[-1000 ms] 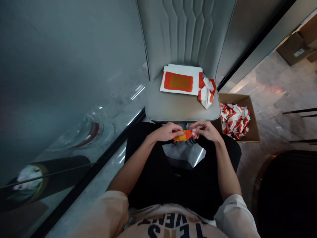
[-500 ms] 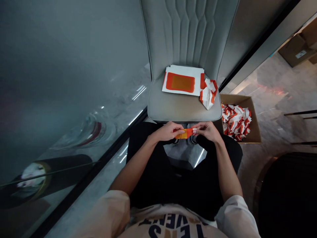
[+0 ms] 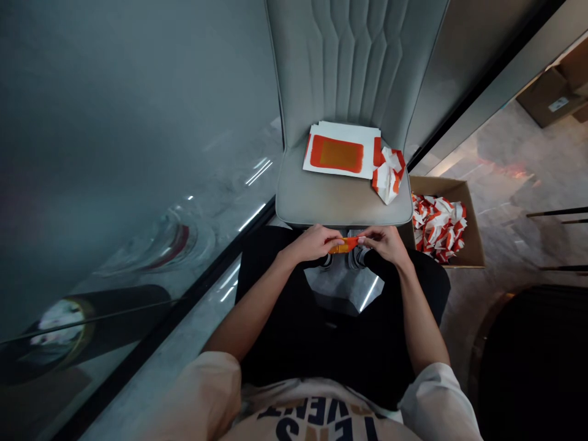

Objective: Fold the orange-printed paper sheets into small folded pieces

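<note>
Between my knees, a small folded orange-and-yellow piece of paper (image 3: 345, 245) is stretched between my two hands. My left hand (image 3: 315, 243) pinches one end with thumb and fingers. At the other end, my right hand (image 3: 386, 242) grips it the same way, where a bit of white shows. Just ahead on the chair seat lies a stack of white paper sheets (image 3: 342, 152) printed with an orange and brown block. Against the stack's right corner rests a crumpled or folded white-and-orange paper piece (image 3: 389, 176).
The grey padded chair (image 3: 340, 211) faces me. Right of it, a cardboard box (image 3: 475, 236) on the floor holds many folded white-and-orange papers (image 3: 438, 226). A glass wall with a black bottom frame (image 3: 184, 306) runs along my left. More cartons (image 3: 549, 95) stand far right.
The held paper looks narrower and slightly tilted now, its yellow face less visible. Both hands keep their pinch in nearly the same place. The view has shifted slightly.
</note>
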`<state>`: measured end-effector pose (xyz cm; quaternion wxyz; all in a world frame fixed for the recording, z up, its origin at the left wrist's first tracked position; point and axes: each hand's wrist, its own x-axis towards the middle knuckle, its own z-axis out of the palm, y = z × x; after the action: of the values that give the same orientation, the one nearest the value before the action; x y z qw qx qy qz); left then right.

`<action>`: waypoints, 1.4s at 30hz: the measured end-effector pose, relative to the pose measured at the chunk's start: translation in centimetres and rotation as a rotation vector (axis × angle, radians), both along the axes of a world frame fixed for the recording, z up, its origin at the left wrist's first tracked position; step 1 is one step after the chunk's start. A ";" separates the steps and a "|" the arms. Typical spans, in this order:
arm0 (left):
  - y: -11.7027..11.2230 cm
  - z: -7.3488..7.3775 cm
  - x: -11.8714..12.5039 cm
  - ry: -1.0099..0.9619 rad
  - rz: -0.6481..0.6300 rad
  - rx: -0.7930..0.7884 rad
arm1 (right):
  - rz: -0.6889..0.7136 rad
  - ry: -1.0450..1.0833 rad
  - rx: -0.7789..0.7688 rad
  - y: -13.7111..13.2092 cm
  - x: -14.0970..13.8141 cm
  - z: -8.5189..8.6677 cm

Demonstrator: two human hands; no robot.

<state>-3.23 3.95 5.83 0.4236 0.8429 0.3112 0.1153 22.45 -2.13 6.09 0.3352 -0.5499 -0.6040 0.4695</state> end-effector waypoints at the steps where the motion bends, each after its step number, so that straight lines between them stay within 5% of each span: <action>1: 0.0 0.0 0.2 0.021 0.005 0.022 | 0.020 -0.061 0.047 0.1 0.0 0.1; 8: -0.1 0.3 1.0 0.054 -0.028 0.044 | 0.132 -0.179 0.122 0.7 -0.4 0.0; 16: 0.0 -0.3 0.3 -0.052 -0.071 -0.165 | 0.156 -0.165 0.100 0.3 -0.3 -0.6; 21: -0.2 -0.1 0.2 -0.066 -0.081 -0.301 | 0.290 -0.124 0.076 0.9 -1.4 -0.1; 26: -0.3 -0.1 -0.1 -0.104 0.017 -0.530 | 0.193 -0.202 0.090 0.8 -0.7 0.8; 32: -0.1 -0.2 -0.2 -0.208 0.135 -0.598 | 0.143 -0.260 0.129 0.8 0.5 1.9; 42: 0.2 1.1 0.5 -0.173 0.218 -0.378 | 0.249 -0.225 0.059 1.7 0.0 3.7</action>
<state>-2.71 4.15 6.92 0.5839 0.6971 0.3790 0.1718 22.46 -0.46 9.80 0.2210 -0.5098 -0.7146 0.4249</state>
